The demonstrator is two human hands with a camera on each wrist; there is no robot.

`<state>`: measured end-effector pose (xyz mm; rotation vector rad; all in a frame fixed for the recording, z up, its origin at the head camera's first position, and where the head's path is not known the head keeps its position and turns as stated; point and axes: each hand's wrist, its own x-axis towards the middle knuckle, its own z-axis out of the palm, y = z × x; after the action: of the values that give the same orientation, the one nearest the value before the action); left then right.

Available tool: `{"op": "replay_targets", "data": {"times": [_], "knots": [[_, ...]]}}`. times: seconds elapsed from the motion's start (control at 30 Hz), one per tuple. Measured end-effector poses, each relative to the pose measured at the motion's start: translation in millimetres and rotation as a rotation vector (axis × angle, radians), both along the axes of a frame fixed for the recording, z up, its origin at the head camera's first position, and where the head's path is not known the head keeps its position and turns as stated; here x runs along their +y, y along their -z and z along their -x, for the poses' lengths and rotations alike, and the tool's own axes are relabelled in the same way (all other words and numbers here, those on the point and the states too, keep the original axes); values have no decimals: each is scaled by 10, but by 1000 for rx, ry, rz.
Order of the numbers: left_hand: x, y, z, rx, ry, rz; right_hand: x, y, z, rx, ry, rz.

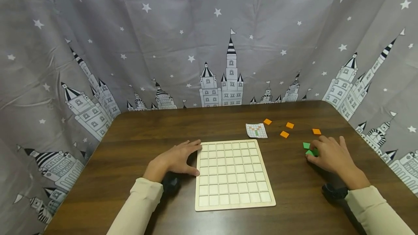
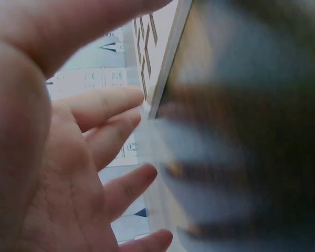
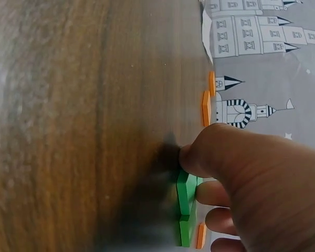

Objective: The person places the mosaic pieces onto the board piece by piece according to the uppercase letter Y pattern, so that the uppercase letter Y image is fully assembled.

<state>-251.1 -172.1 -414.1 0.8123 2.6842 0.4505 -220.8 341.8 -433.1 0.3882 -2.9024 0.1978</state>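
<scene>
A pale wooden grid board (image 1: 230, 174) with square recesses lies on the table. Its left edge meets my left hand (image 1: 177, 157); the thumb and forefinger touch it at two spots, with the fingers spread in the left wrist view. Over at the right, my right hand (image 1: 331, 155) is low over several green square tiles (image 1: 306, 145). The right wrist view shows its thumb at the end of a green tile (image 3: 185, 194) and curled fingers just behind, pinching at it. Part of that tile is hidden by the hand.
Several orange square tiles (image 1: 284, 134) are scattered at the back right of the brown table (image 1: 147, 126). A small paper card (image 1: 256, 131) with a coloured grid pattern sits behind the board. A grey curtain (image 1: 183, 21) printed with castles and stars hangs around the table.
</scene>
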Motion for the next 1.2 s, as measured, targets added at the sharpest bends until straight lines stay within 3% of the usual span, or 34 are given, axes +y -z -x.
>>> {"op": "replay_targets", "data": {"times": [0.13, 0.3, 0.83, 1.2], "knots": [[20, 0, -44, -17, 41, -11, -11, 0, 17, 3, -12, 10], [42, 19, -50, -28, 24, 7, -22, 2, 25, -14, -40, 35], [31, 37, 85, -19, 18, 3, -42, 7, 32, -42, -95, 68], [32, 50, 127, -25, 13, -4, -2, 14, 50, -72, -68, 105]]}}
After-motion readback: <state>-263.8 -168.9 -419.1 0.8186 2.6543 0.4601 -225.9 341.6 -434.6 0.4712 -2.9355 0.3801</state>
